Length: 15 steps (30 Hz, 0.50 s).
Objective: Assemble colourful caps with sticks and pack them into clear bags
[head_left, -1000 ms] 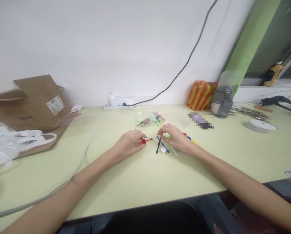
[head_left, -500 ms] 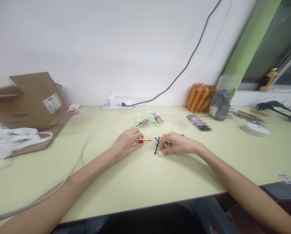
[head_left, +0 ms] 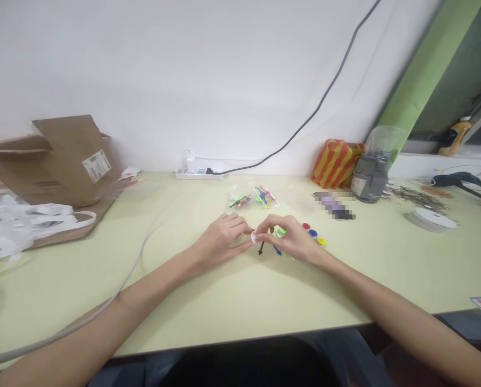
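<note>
My left hand (head_left: 223, 238) and my right hand (head_left: 289, 237) meet at the middle of the pale green table (head_left: 240, 290). Their fingertips pinch together around a small white round piece (head_left: 254, 236). The red arrow-shaped stick seems hidden under my left fingers. A black arrow-shaped stick (head_left: 261, 248) lies just below the fingertips, beside blue and green sticks (head_left: 279, 234) under my right hand. Small red, blue and yellow round pieces (head_left: 313, 234) sit right of my right hand.
Two clear bags of coloured sticks (head_left: 252, 199) lie behind the hands. A power strip (head_left: 198, 172) and dark cable run along the wall. A cardboard box (head_left: 58, 161) and white strips stand left. A striped bag (head_left: 335, 161), a grey bag, a phone and a white roll (head_left: 429, 217) are right.
My right hand picked the white round piece off the table and brought it left to meet my left hand. The red arrow stick went out of sight under my left fingers.
</note>
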Available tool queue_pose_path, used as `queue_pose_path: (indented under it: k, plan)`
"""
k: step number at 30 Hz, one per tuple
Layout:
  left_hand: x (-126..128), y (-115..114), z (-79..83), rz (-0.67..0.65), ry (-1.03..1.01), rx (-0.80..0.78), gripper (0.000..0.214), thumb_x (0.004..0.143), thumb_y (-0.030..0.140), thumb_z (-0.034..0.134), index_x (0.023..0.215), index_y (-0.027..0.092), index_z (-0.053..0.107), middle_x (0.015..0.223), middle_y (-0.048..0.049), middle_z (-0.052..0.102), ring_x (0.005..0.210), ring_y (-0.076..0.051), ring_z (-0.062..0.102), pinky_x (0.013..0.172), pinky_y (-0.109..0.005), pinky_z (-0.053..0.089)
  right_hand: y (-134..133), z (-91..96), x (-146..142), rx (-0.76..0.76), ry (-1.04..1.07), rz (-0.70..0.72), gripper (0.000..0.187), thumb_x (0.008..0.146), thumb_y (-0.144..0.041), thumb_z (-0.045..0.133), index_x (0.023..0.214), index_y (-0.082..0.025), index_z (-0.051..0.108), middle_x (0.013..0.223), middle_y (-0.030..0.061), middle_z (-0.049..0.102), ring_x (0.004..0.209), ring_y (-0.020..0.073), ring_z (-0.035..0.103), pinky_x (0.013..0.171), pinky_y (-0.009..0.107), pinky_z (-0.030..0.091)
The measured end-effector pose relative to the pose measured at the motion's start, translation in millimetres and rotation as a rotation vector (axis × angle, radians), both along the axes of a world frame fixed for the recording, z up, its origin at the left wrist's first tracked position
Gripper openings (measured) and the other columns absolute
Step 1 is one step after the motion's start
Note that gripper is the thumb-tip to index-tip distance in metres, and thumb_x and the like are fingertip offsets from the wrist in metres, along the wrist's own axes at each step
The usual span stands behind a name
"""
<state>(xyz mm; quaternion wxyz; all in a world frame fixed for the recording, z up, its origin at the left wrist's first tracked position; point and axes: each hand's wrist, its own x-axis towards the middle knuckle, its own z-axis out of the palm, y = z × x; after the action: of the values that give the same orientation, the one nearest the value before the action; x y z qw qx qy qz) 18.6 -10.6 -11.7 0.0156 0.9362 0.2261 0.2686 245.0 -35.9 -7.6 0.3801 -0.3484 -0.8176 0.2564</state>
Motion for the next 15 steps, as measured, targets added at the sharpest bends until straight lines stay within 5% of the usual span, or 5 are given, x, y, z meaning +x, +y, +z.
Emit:
queue_pose_path:
  k: [8, 15]
  plan:
    - [-3.6, 1.6, 1.9, 0.097, 0.001, 0.025, 0.020, 0.096, 0.032, 0.056, 0.080, 0.019, 0.056, 0.080, -0.0025, 0.063, 0.080, -0.019, 0.056, 0.076, -0.033, 0.040, 22.2, 8.9, 34.2, 0.185, -0.210, -0.190, 0.012, 0.094, -0.022, 0.058, 0.097, -0.020, 0.069, 0.088, 0.0046, 0.072, 0.083, 0.0188, 0.062, 0.075, 0.031, 0.046]
    - [-6.0, 7.6, -1.4, 0.117, 0.004, -0.001, 0.019, 0.096, 0.031, 0.055, 0.083, 0.020, 0.061, 0.081, -0.0030, 0.066, 0.082, -0.019, 0.058, 0.076, -0.034, 0.041, 31.9, 14.5, 52.5, 0.093, -0.590, -0.068, 0.011, 0.089, -0.017, 0.064, 0.083, -0.020, 0.073, 0.089, 0.0069, 0.070, 0.092, 0.0236, 0.058, 0.083, 0.035, 0.045]
